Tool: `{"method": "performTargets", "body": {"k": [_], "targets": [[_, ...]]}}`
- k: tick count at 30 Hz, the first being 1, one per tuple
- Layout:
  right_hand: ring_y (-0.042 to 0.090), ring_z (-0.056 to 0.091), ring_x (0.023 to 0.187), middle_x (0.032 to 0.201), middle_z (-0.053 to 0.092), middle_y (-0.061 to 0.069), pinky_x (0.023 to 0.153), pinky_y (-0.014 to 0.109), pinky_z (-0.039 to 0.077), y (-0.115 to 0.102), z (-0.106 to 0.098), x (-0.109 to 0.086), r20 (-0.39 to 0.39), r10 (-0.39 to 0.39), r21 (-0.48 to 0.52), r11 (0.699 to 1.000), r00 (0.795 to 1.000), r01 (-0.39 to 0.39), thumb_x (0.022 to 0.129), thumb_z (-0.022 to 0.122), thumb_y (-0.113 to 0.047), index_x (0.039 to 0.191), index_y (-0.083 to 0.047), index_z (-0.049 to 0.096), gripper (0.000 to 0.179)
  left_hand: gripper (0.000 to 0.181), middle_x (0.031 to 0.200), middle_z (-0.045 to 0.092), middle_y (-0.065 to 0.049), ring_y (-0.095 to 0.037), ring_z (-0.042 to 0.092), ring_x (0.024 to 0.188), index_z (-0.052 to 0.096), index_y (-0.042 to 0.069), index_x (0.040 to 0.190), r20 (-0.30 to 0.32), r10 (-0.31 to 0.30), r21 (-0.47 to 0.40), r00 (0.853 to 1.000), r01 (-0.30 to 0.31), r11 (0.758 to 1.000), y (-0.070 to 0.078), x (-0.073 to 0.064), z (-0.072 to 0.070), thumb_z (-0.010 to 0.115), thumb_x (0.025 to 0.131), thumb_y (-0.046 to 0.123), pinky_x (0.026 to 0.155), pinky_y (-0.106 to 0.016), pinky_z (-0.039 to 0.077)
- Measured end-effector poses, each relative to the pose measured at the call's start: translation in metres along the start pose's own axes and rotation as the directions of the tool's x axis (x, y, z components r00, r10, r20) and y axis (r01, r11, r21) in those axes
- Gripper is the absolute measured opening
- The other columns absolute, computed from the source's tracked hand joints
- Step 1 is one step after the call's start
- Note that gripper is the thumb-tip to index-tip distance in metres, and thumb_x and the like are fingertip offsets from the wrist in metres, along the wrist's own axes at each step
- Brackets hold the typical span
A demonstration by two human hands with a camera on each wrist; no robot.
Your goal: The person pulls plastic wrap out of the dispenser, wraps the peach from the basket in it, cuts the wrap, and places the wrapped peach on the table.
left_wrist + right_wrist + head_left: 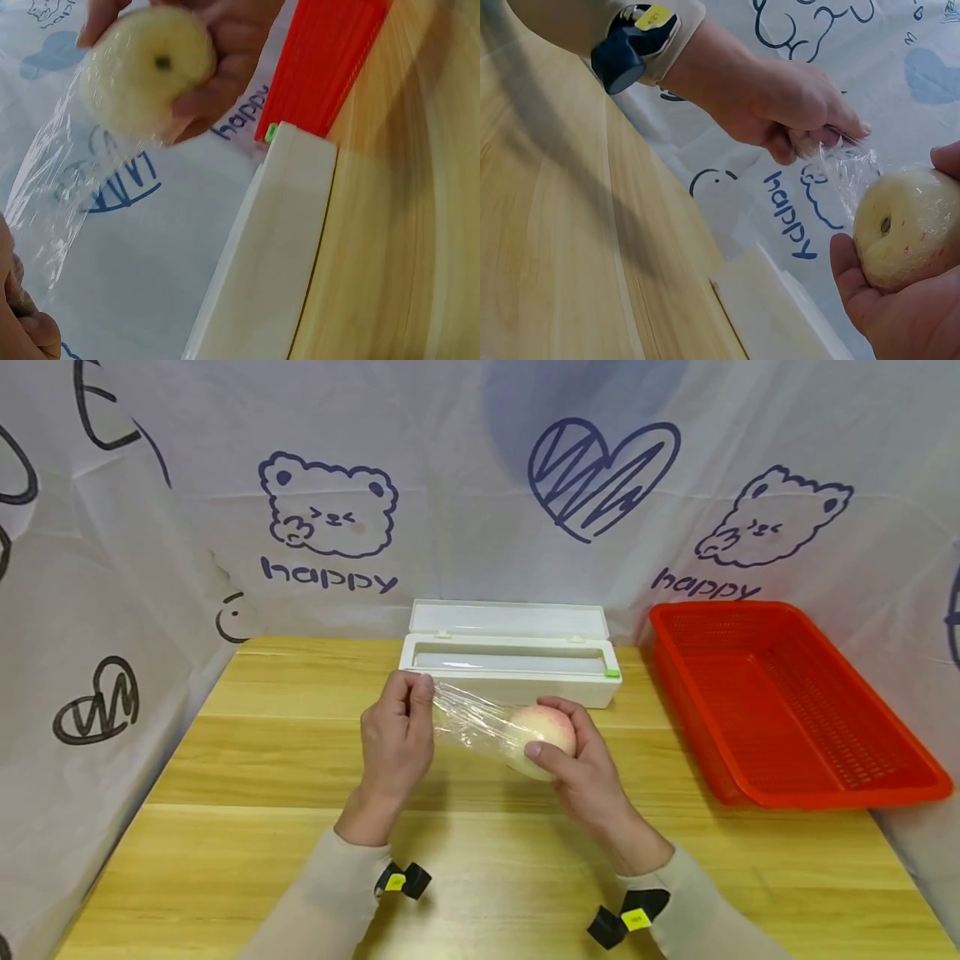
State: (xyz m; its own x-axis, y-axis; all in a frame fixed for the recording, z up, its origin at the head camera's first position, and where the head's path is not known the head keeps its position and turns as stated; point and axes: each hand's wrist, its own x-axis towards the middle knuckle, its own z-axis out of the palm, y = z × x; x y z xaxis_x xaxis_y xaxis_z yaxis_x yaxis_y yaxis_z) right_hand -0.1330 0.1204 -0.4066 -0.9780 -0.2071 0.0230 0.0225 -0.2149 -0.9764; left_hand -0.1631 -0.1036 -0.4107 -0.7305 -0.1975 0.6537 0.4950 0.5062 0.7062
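A pale yellow apple (546, 732) with pinkish-red streaks is partly covered in clear cling film (472, 714). My right hand (588, 772) grips the apple above the table, its thumb across the near side. My left hand (397, 727) pinches the other end of the film, which stretches taut and creased between the two hands. In the left wrist view the dark dimple of the apple (142, 71) faces the camera. The right wrist view shows film lying close over the apple (911, 232). Behind the hands stands a white cling film box (517, 689), lid up, with a roll inside.
A red plastic basket (720, 760) stands on the right of the wooden table (247, 760). At the right end of the box sits a small green slider (612, 674). A white printed cloth (465, 485) hangs behind the table and along its sides.
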Motion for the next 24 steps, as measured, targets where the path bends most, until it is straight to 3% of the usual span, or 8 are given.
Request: {"method": "performTargets", "body": {"k": [4, 7, 9, 12, 14, 17, 20, 24], "targets": [[0.021, 0.057, 0.117, 0.138, 0.05, 0.009, 0.093, 0.023, 0.056, 0.001, -0.002, -0.003, -0.008, -0.061, -0.064, 0.996, 0.998, 0.061, 0.094, 0.062, 0.004, 0.148, -0.005, 0.037, 0.06, 0.021, 0.061, 0.043, -0.001, -0.011, 0.037, 0.053, 0.064, 0.004, 0.09, 0.032, 0.018, 0.014, 0.999, -0.018, 1.0, -0.001, 0.003, -0.008, 0.061, 0.108, 0.015, 0.05, -0.025, 0.031], [0.02, 0.058, 0.116, 0.138, 0.053, 0.008, 0.093, 0.022, 0.055, 0.002, -0.005, -0.005, -0.012, -0.154, -0.195, 0.969, 0.988, 0.149, 0.09, 0.068, 0.004, 0.147, -0.004, 0.04, 0.064, 0.025, 0.062, 0.05, -0.002, -0.015, 0.045, 0.053, 0.067, 0.006, 0.09, 0.12, -0.126, -0.041, 0.985, 0.132, 0.99, 0.004, 0.006, -0.016, 0.059, 0.108, 0.021, 0.05, -0.026, 0.035], [0.02, 0.058, 0.117, 0.138, 0.055, 0.008, 0.095, 0.023, 0.054, 0.003, -0.006, -0.007, 0.002, -0.227, -0.294, 0.931, 0.974, 0.218, 0.087, 0.072, 0.003, 0.146, -0.002, 0.041, 0.067, 0.032, 0.068, 0.056, -0.005, -0.02, 0.051, 0.059, 0.068, 0.009, 0.089, 0.187, -0.258, -0.043, 0.948, 0.27, 0.962, 0.009, 0.009, -0.022, 0.054, 0.109, 0.029, 0.054, -0.029, 0.04], [0.02, 0.058, 0.118, 0.138, 0.056, 0.009, 0.097, 0.022, 0.053, 0.005, -0.009, -0.009, 0.026, -0.313, -0.396, 0.869, 0.949, 0.298, 0.084, 0.077, 0.002, 0.145, -0.003, 0.043, 0.069, 0.047, 0.083, 0.063, -0.009, -0.025, 0.054, 0.073, 0.07, 0.012, 0.088, 0.283, -0.41, 0.026, 0.867, 0.42, 0.907, 0.016, 0.015, -0.029, 0.045, 0.109, 0.046, 0.064, -0.036, 0.044], [0.018, 0.058, 0.118, 0.138, 0.057, 0.008, 0.098, 0.022, 0.052, 0.006, -0.01, -0.01, 0.039, -0.339, -0.418, 0.849, 0.94, 0.324, 0.083, 0.078, 0.003, 0.144, -0.003, 0.044, 0.07, 0.058, 0.086, 0.061, -0.011, -0.026, 0.052, 0.077, 0.07, 0.012, 0.09, 0.331, -0.453, 0.109, 0.828, 0.443, 0.89, 0.018, 0.018, -0.03, 0.04, 0.109, 0.057, 0.068, -0.039, 0.043], [0.015, 0.059, 0.118, 0.137, 0.057, 0.01, 0.099, 0.02, 0.051, 0.009, -0.01, -0.012, 0.062, -0.364, -0.433, 0.829, 0.929, 0.354, 0.082, 0.079, 0.003, 0.143, -0.002, 0.045, 0.07, 0.059, 0.08, 0.058, -0.008, -0.026, 0.05, 0.073, 0.072, 0.013, 0.093, 0.392, -0.475, 0.162, 0.788, 0.449, 0.879, 0.019, 0.02, -0.028, 0.041, 0.109, 0.061, 0.066, -0.038, 0.043], [0.013, 0.058, 0.119, 0.137, 0.058, 0.014, 0.1, 0.02, 0.05, 0.012, -0.009, -0.013, 0.095, -0.387, -0.45, 0.805, 0.917, 0.387, 0.081, 0.08, 0.003, 0.142, -0.001, 0.046, 0.07, 0.045, 0.071, 0.052, -0.003, -0.023, 0.047, 0.066, 0.069, 0.013, 0.087, 0.402, -0.485, 0.147, 0.777, 0.468, 0.871, 0.019, 0.021, -0.024, 0.05, 0.108, 0.048, 0.06, -0.034, 0.04], [0.013, 0.058, 0.119, 0.137, 0.058, 0.015, 0.1, 0.021, 0.049, 0.016, -0.008, -0.016, 0.117, -0.374, -0.443, 0.81, 0.92, 0.385, 0.082, 0.08, 0.002, 0.142, -0.002, 0.046, 0.069, 0.04, 0.062, 0.042, 0.002, -0.019, 0.04, 0.058, 0.056, 0.013, 0.071, 0.341, -0.496, 0.062, 0.798, 0.508, 0.859, 0.018, 0.023, -0.023, 0.059, 0.105, 0.033, 0.053, -0.029, 0.032]]}}
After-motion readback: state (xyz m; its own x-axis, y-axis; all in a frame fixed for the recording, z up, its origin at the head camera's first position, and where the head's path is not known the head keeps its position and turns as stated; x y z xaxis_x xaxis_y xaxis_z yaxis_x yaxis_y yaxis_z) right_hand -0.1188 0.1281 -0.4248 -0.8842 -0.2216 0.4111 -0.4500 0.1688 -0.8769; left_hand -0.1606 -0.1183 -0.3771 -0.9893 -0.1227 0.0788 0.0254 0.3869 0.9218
